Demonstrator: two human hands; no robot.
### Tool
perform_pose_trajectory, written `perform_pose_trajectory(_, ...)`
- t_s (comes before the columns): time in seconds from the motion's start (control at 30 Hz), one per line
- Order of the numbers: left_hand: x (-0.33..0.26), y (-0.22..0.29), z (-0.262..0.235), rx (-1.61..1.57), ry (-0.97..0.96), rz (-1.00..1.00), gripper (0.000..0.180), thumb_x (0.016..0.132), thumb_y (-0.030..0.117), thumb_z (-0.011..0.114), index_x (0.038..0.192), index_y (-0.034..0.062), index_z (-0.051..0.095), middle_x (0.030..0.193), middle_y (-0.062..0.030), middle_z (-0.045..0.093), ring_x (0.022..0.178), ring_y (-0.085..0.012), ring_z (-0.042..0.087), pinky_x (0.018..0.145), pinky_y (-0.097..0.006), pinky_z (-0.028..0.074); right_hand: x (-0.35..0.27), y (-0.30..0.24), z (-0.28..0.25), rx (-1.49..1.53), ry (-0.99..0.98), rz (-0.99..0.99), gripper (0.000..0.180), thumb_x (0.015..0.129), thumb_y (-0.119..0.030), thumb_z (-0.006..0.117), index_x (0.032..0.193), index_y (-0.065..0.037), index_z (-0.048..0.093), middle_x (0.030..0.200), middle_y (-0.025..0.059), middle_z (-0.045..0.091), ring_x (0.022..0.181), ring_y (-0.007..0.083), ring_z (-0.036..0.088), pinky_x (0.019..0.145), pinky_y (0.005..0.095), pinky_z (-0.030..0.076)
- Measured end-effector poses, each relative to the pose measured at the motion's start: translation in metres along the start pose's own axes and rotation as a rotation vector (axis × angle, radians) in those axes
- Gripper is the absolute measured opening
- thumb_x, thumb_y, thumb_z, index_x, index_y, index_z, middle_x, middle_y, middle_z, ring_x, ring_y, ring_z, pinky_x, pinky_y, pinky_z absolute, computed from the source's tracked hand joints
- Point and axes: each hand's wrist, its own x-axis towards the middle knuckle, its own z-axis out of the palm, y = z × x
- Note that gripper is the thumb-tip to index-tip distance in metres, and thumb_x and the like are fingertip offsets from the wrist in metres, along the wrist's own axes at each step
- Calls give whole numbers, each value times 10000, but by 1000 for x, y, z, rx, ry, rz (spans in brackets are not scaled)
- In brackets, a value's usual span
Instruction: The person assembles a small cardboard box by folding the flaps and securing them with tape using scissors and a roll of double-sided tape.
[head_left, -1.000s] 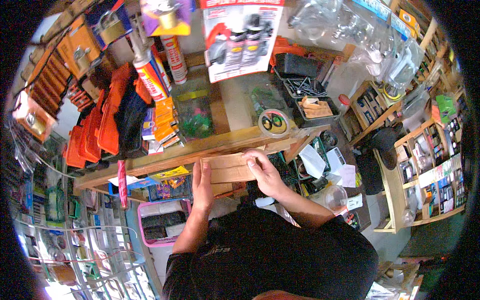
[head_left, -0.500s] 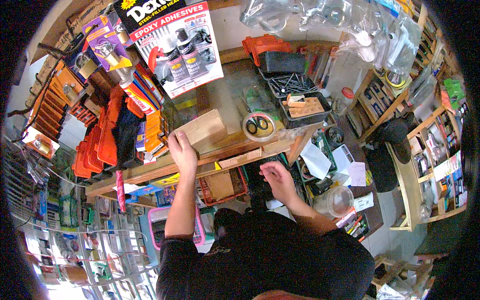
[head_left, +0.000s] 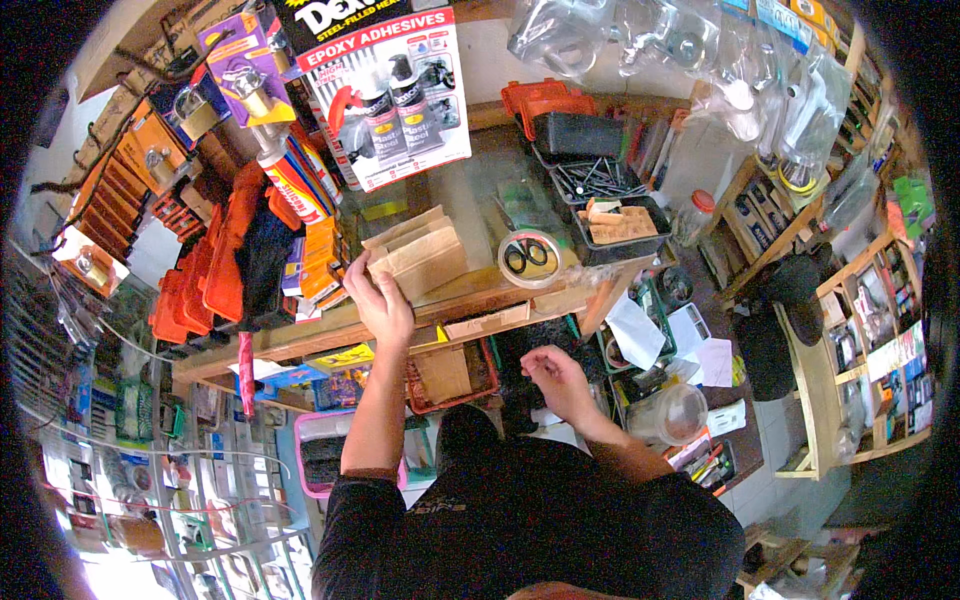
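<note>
A brown paper bag (head_left: pixel 425 262), creased and partly unfolded, lies on the glass-topped counter (head_left: pixel 490 215). My left hand (head_left: pixel 382 305) grips its left end, the fingers behind the near corner and the thumb in front. Over the dark gap in front of the counter, my right hand (head_left: pixel 560 382) hangs with loosely bent fingers, and I see nothing in it. To the right of the bag, a pair of black-handled scissors (head_left: pixel 530 258) rests in a round tub (head_left: pixel 503 276) near the counter's edge.
Black bins hold long bolts (head_left: pixel 600 180) and tan pieces (head_left: pixel 622 224). A large epoxy adhesive card (head_left: pixel 395 110) hangs above the counter. Orange boxes (head_left: pixel 225 265) stand at left, a red tray (head_left: pixel 485 385) below the counter. A clear tub (head_left: pixel 680 412) sits near my right forearm.
The brown paper bag has gone from lying flat to partly unfolded, its creased side raised. My left hand has shifted slightly right and toward me. My right hand is slightly lower, its fingers still bent.
</note>
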Motion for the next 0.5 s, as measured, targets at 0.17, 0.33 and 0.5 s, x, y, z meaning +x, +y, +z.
perform_pose_trajectory(0.17,-7,5,-5,-84,-36,-43,539,853,163,558,1310,-23,341,1304,-211,377,1178,-341,405,997,-398,328,-13,5,-8,18,-12,91,123,864,-46,599,986,-31,587,913,63,633,828,126,603,713,260,488)
perform_pose_trajectory(0.33,-13,-15,-6,-108,70,132,569,810,102,564,1290,-17,283,1303,-188,299,1219,-317,315,979,-426,326,-29,-6,-28,21,58,102,105,901,-90,549,976,-31,593,869,50,622,791,125,595,728,261,482)
perform_pose_trajectory(0.5,-20,-20,-7,-259,73,185,511,815,116,552,1249,-5,310,1250,-171,312,1156,-287,346,960,-398,349,-39,-1,-40,22,121,120,126,922,-129,550,968,-16,582,877,32,594,795,109,571,732,246,465)
